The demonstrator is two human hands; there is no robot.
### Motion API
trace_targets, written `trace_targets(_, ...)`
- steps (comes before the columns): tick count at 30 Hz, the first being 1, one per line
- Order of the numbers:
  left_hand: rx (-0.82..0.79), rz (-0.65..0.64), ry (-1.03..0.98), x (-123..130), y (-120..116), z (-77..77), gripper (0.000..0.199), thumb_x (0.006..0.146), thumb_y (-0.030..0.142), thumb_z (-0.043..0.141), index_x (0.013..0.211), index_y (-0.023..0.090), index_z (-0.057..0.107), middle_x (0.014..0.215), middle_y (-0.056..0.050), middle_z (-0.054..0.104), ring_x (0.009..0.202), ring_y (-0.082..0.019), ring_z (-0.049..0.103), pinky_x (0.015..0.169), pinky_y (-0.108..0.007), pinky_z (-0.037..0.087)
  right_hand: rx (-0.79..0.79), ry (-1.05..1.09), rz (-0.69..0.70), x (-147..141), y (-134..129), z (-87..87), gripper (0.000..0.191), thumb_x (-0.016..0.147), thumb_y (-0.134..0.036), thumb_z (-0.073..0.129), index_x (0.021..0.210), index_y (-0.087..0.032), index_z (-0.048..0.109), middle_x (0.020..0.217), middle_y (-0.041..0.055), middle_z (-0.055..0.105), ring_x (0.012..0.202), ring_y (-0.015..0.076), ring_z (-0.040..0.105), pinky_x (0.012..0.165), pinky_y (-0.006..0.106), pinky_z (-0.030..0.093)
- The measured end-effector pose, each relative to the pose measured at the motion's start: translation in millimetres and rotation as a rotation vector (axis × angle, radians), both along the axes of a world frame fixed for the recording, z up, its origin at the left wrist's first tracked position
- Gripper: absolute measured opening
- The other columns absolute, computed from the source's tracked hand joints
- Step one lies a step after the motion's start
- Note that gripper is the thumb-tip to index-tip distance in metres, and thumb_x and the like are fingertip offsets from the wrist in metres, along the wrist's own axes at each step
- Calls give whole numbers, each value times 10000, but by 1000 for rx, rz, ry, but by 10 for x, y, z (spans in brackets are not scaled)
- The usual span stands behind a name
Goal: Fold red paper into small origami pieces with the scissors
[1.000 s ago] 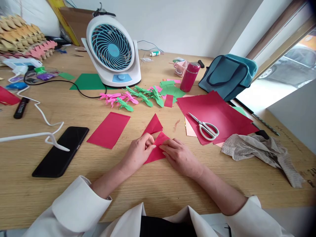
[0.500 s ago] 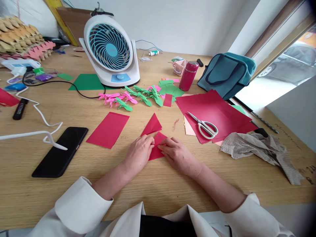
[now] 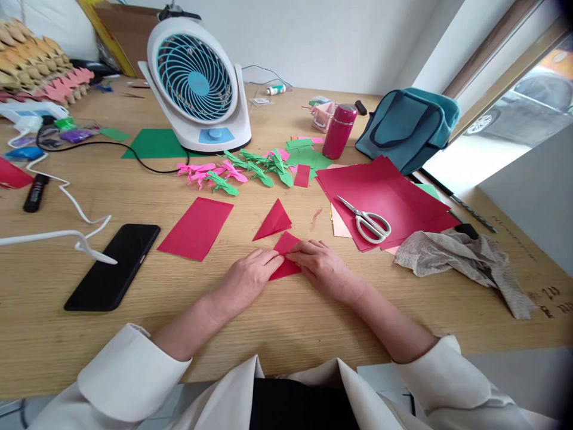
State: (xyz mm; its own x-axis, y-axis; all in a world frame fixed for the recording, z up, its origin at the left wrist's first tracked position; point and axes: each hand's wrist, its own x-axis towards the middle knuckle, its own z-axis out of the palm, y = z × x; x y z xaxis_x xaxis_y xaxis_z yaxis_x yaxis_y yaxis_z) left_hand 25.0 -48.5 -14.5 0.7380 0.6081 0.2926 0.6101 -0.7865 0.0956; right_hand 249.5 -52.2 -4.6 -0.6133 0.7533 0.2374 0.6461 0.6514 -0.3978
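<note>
Grasping folded red paper (image 3: 285, 270) flat on tabletop (image 3: 286, 322) at ctr of frame, w/ L hand (image 3: 250, 272) over left side & R hand (image 3: 326, 270) on right side, almost meeting in middle. Just above paper, red triangle (image 3: 274, 221), near but apart from both hands. Left of ctr, red rect sheet (image 3: 197, 229); lower left, blk phone (image 3: 114, 269). Right of ctr, scissors (image 3: 360, 214) on stacked red sheets (image 3: 394, 194). Upper ctr, green & pink folded figs (image 3: 234, 171) below white fan (image 3: 197, 83); upper right, teal bag (image 3: 403, 128).
</note>
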Motion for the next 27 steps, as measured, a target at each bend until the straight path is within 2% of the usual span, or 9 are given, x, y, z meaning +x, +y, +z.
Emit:
trace_targets(4,83,-55,115,-54,-50,14,393,914,29,424,1259,130,584,1282,-98,639,1134,-213,600,1003,-335,495,-18,67,44,91,78,-17,331,912,-28,469,1146,-162,661,1141,111,662,1031,213,608,920,371,477)
trace_targets(7,81,-114,173,-93,-74,13,381,961,131,436,1327,114,539,1382,-115,580,1221,-224,560,1079,-352,434,-45,129,91,150,147,-23,331,917,-36,459,1139,-167,667,1142,113,661,1045,212,621,921,365,500)
trace_targets(10,-1,-142,185,-160,-89,7,442,971,288,487,1381,125,497,1478,-125,485,1321,-258,480,1114,-380,393,-52,171,137,186,199,-37,309,932,-67,460,1136,-165,671,1126,124,659,1029,209,630,918,363,520)
trace_targets(13,-102,-178,164,-238,-93,-22,585,948,435,512,1447,142,422,1552,-126,377,1422,-275,352,1151,-390,340,-52,177,168,211,227,-59,312,945,-91,454,1163,-168,663,1143,133,650,1049,213,627,934,376,523)
trace_targets(16,-175,-208,150,-289,-96,-63,753,933,574,447,1520,131,284,1596,-146,277,1483,-278,225,1184,-401,275,-58,184,201,239,243,-80,323,956,-116,446,1201,-175,647,1169,139,643,1078,220,620,956,395,519)
trace_targets(19,-227,-218,180,-308,-96,-73,839,920,645,382,1556,143,164,1619,-150,201,1502,-281,157,1189,-413,249,-71,204,233,271,264,-97,337,965,-133,438,1237,-188,629,1195,136,637,1107,217,610,980,404,511)
trace_targets(24,-244,-227,203,-314,-70,-24,838,875,705,395,1549,240,215,1626,-124,190,1498,-309,161,1194,-493,195,-100,232,296,313,310,-108,360,966,-103,406,1247,-157,625,1224,151,628,1153,207,593,1009,390,497)
trace_targets(27,-232,-244,184,-297,-65,-6,866,852,721,419,1547,246,222,1619,-126,215,1494,-318,173,1200,-515,167,-101,246,322,322,335,-122,382,954,-69,393,1240,-153,631,1227,152,628,1160,203,590,1015,388,493)
